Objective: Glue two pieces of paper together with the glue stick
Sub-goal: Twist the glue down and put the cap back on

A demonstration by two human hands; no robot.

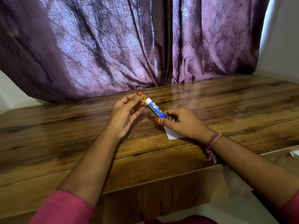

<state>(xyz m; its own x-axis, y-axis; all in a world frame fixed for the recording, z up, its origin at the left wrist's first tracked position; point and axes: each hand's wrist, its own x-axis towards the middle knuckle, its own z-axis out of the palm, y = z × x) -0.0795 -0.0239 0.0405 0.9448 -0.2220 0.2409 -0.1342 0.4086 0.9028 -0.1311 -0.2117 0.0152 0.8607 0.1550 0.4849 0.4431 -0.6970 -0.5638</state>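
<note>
Above the wooden desk (80, 135), the right hand (181, 122) grips the lower end of the blue glue stick (155, 109), which tilts up and to the left with its white tip bare. The left hand (126, 113) pinches the yellow cap (142, 100) between thumb and fingers, just beside that tip (cap and tip look apart, barely). A white paper (174, 135) lies flat on the desk under the right hand and wrist, and a purple curtain (129, 46) hangs behind.
</note>
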